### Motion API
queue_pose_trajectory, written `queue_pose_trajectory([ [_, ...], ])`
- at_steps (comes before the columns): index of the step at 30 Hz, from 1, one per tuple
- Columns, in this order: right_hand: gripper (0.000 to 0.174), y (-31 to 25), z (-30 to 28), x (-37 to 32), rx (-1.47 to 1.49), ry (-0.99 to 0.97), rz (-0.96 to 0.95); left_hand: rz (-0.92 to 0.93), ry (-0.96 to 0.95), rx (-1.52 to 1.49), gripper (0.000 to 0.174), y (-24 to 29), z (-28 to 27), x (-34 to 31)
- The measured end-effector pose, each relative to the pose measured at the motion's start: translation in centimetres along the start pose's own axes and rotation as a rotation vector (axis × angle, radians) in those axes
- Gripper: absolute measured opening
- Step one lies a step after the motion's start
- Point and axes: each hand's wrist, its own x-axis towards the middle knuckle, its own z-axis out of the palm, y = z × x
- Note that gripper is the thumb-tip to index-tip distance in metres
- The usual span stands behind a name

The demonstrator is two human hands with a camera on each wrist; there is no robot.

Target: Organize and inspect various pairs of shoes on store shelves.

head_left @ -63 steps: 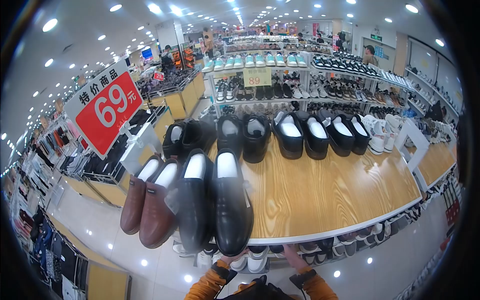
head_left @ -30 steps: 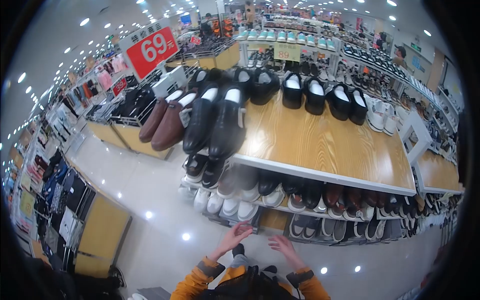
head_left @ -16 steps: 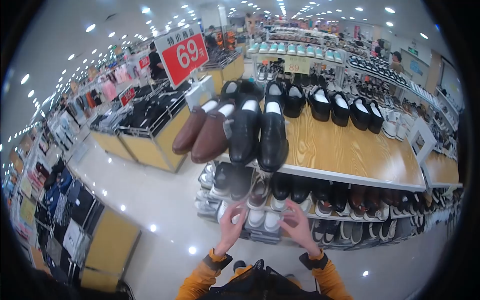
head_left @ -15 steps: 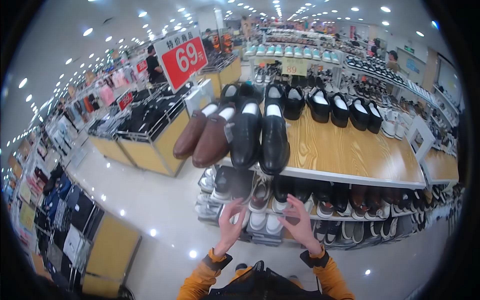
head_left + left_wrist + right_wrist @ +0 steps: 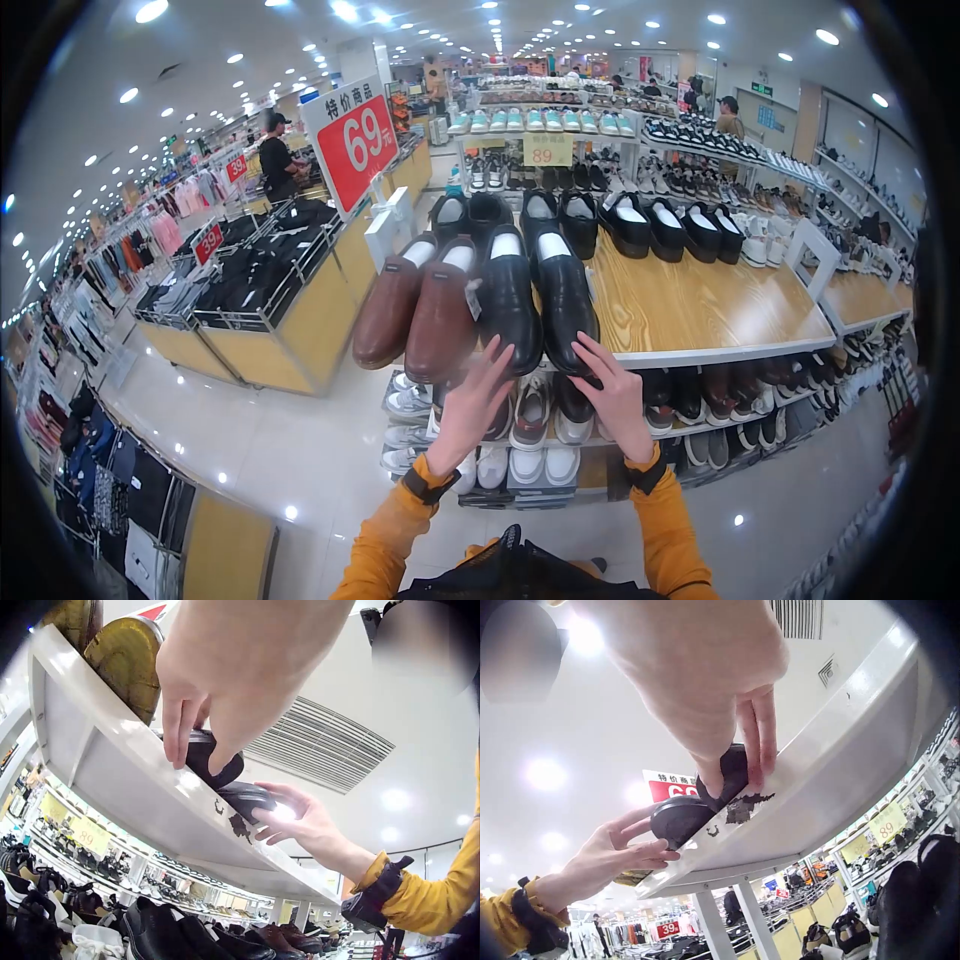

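Two black leather loafers [image 5: 508, 300] [image 5: 566, 300] stand side by side at the display shelf's front edge, toes toward me, white stuffing inside. My left hand [image 5: 472, 408] grips the toe of the left loafer. My right hand [image 5: 617, 398] holds the toe of the right one. In the left wrist view, thumb and fingers of the left hand [image 5: 232, 690] straddle the left loafer's toe [image 5: 201, 756]. The right wrist view has the right hand [image 5: 697, 682] pinching the other toe [image 5: 733, 769]. Just left of them sits a brown loafer pair [image 5: 440, 320].
A red 69 price sign [image 5: 355, 140] rises behind the brown pair. More black shoes [image 5: 665, 232] line the back of the wooden display top [image 5: 710, 310]. Rows of shoes [image 5: 530, 415] fill the racks below. Clothing bins [image 5: 270, 345] stand to the left.
Both hands have risen from below the shelf edge and taken hold of the black loafers' toes. The head view has shifted; the shoes keep their places on the shelf.
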Motion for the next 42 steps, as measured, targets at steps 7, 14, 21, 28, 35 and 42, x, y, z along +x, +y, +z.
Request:
queue_pose_trajectory([
  [7,0.067,0.8,-0.1,1.1,0.004,-0.096,-0.010,0.081,-0.073,0.091,0.065,-0.5,-0.2,2.3],
  [14,0.061,-2.0,-2.8,-2.0,0.041,-0.046,-0.052,0.228,-0.064,0.018,0.066,0.6,-2.5,-0.6],
  [21,0.087,-2.8,-0.6,-7.9,0.846,0.074,0.601,-0.287,0.039,-0.812,0.094,0.2,0.4,-6.3],
  [28,0.048,-1.7,-0.3,-6.5,1.429,-0.101,0.865,-0.730,-0.152,-1.322,0.080,-1.0,0.9,-6.0],
  [35,0.038,-1.6,-1.0,-3.5,1.485,-0.047,1.005,-0.801,-0.131,-1.592,0.050,-0.7,0.2,-2.5],
  [42,0.046,-1.6,-1.0,-6.1,1.481,-0.092,1.011,-0.735,-0.145,-1.279,0.072,0.8,1.0,-4.7],
])
